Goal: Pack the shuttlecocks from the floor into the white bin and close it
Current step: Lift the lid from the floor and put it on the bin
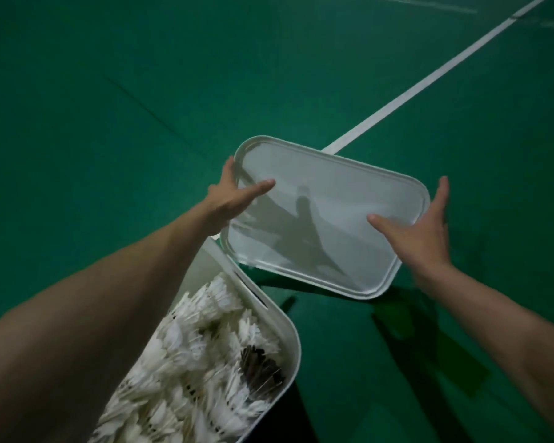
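The lid (327, 215) hangs between both hands. The left hand (234, 193) has its fingers pinching the rim, and the right hand (419, 231) has straight fingers along the opposite rim, thumb on top. Beneath the left fingers, the open white bin (282, 318) holds the shuttlecocks (199, 346) on the green floor (109, 91).

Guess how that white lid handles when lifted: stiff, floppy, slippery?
Probably stiff: the lid looks flat held only at its ends between the left hand and right hand. Likely light, being thin. Possibly slippery: its surface looks smooth.
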{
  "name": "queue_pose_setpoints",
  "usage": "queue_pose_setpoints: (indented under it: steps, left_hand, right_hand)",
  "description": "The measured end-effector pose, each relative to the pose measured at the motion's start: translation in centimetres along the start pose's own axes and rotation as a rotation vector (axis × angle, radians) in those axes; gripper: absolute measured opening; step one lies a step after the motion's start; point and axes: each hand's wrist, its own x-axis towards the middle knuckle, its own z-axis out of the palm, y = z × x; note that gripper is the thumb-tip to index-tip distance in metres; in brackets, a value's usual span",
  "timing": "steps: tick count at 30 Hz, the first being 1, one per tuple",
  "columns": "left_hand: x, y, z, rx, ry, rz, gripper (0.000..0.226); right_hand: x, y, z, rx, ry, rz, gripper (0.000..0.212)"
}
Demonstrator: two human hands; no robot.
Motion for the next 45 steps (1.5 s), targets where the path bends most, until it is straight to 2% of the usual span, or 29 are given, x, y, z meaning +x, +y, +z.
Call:
queue_pose_setpoints:
  steps: [2, 5, 7, 11, 14, 15, 17, 19, 21, 24, 27, 29, 34, 36, 40, 45]
  left_hand:
    - [-2.5, 1.3, -0.7, -0.106, 0.006, 0.021, 0.103]
    - [-4.0, 2.3, -1.7, -0.178, 0.002, -0.004, 0.074]
    - [-4.8, 3.0, -2.2, -0.249, 0.014, -0.064, 0.065]
    - [-7.0, 3.6, -2.8, -0.435, 0.11, -0.068, 0.042]
    - [-7.4, 2.3, -3.8, -0.399, 0.199, -0.123, 0.013]
    - [-7.6, 1.7, -4.2, -0.356, 0.21, -0.108, 0.005]
    - [-7.9, 0.4, -5.1, -0.333, 0.177, -0.079, 0.042]
    - [-8.6, -0.6, -5.9, -0.384, 0.14, -0.082, 0.068]
    - [-9.2, -1.3, -6.6, -0.412, 0.102, -0.07, 0.082]
    - [-9.7, -1.7, -7.4, -0.34, 0.111, -0.064, 0.095]
    - [-10.3, -2.0, -8.0, -0.305, 0.075, -0.053, 0.098]
    - [-10.6, -2.3, -8.4, -0.295, 0.053, -0.039, 0.091]
    - [-12.0, -3.3, -10.1, -0.264, 0.243, -0.011, 0.09]
    - [-13.2, -3.6, -10.7, -0.176, 0.278, 0.024, 0.089]
    - [-16.6, -4.1, -11.6, 0.075, 0.223, 0.056, 0.086]
    - [-21.7, -6.4, -14.1, 0.13, 0.219, -0.045, 0.093]
  right_hand:
    - [-0.4, -0.9, 0.1, 0.028, -0.003, -0.015, 0.111]
    - [-1.0, -1.7, 0.2, 0.154, 0.007, -0.029, 0.087]
    - [-1.2, -2.0, 0.0, 0.27, 0.011, -0.015, 0.073]
    - [-1.5, -2.3, -0.3, 0.332, 0.061, -0.042, 0.047]
    - [-1.7, -2.5, -0.2, 0.395, 0.111, 0.001, 0.045]
    - [-1.6, -2.5, -0.1, 0.401, 0.099, 0.0, 0.037]
    - [-1.8, -2.5, 0.0, 0.381, 0.012, -0.006, 0.015]
    - [-2.1, -2.4, -0.1, 0.382, -0.105, -0.025, 0.037]
    - [-2.3, -2.3, -0.2, 0.401, -0.191, -0.047, 0.056]
    - [-2.4, -2.6, -0.2, 0.462, -0.308, -0.042, 0.066]
    - [-2.4, -3.0, -0.5, 0.509, -0.361, -0.043, 0.07]
    - [-2.5, -3.3, -0.8, 0.521, -0.379, -0.068, 0.069]
    - [-3.1, -4.0, -1.2, 0.398, -0.358, -0.127, 0.072]
    - [-3.4, -4.4, -0.7, 0.362, -0.352, -0.113, 0.07]
    - [-4.3, -6.2, 0.6, 0.169, -0.325, -0.186, 0.062]
    - [-5.7, -8.7, 2.3, 0.092, -0.509, -0.199, 0.067]
